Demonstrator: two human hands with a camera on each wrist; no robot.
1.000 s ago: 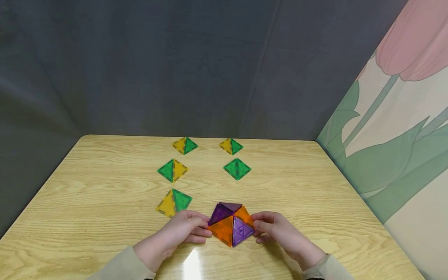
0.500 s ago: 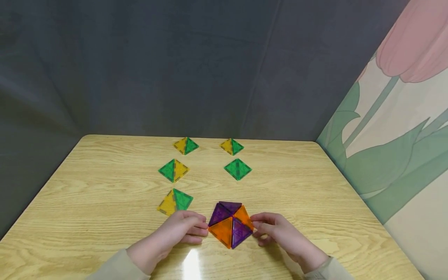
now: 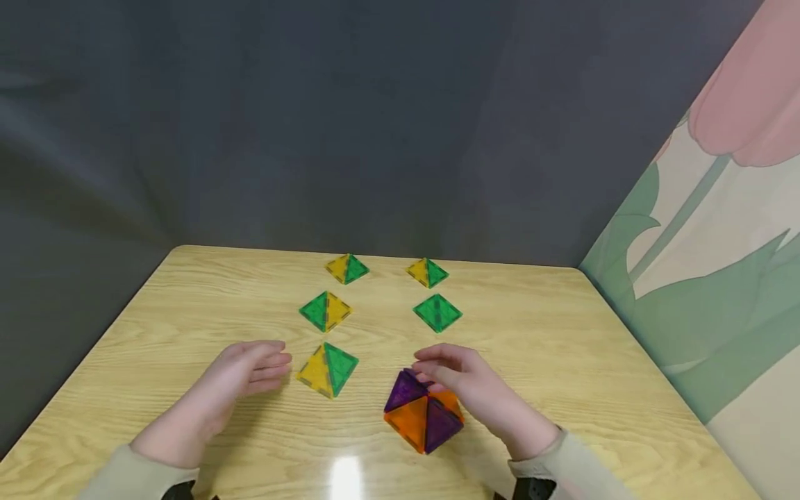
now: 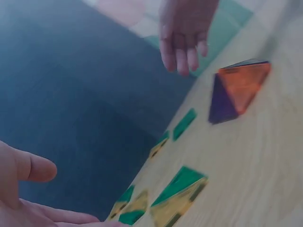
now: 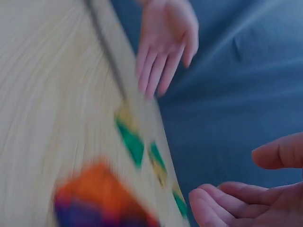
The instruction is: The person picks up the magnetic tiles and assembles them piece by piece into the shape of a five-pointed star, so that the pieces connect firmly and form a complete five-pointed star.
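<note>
A low dome of orange and purple triangular magnetic tiles (image 3: 409,420) stands near the front of the wooden table. My right hand (image 3: 469,382) is raised over its far right side and hides part of it; the left wrist view shows a gap between that hand (image 4: 188,35) and the dome (image 4: 246,87). To the left, my left hand (image 3: 250,371) hovers with straight fingers and holds nothing. Nearest to it lies a yellow-and-green pair of triangular tiles (image 3: 328,370). In the right wrist view the dome (image 5: 102,189) is blurred.
Farther back on the table (image 3: 219,298) lie a green-and-yellow pair (image 3: 326,311), an all-green pair (image 3: 437,313), and two yellow-and-green pairs, one left (image 3: 347,269) and one right (image 3: 428,273). A dark curtain (image 3: 375,125) hangs behind. A tulip-patterned panel (image 3: 719,278) borders the right.
Both hands have come away from the sides of the dome. The left hand has moved left and up; the right has risen over the dome. The head view has shifted slightly.
</note>
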